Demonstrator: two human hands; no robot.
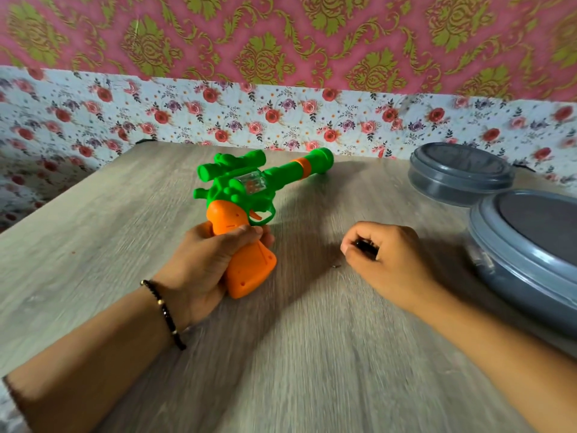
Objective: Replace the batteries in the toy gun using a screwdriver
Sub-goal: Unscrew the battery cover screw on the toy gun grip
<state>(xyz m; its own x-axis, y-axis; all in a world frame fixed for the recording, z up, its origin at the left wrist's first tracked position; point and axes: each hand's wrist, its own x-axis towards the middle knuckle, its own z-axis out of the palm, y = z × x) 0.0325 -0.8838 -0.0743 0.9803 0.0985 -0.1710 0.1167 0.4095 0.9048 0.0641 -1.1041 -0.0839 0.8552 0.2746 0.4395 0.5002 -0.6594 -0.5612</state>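
**Two hands, one gun: the grip points back at the person, the barrel away**

Two hands are at work on the wood-grain table (93,232). The left hand (199,264) is clenched around the orange handle of the toy gun (243,189), which lies slantwise with its long axis running from the handle butt, nearest the person, up and to the right toward the green muzzle at the far side. The muzzle end seems to rest on the table while the handle is held.

The right hand (384,260) sits well apart to the right of the handle, fingers curled around a small dark object (365,245); whether that is the screwdriver or a battery cannot be told. A tiny dark speck (336,266), perhaps a screw, lies on the table between the hands, just beside the right one.

The handle's broad flat face, with small holes showing, is turned up and to the right, toward the right hand. By my judgement, the right hand must travel left across the gap, while the left keeps the handle steady. Two grey lidded containers (462,173) stand at the right edge, clear of that path.
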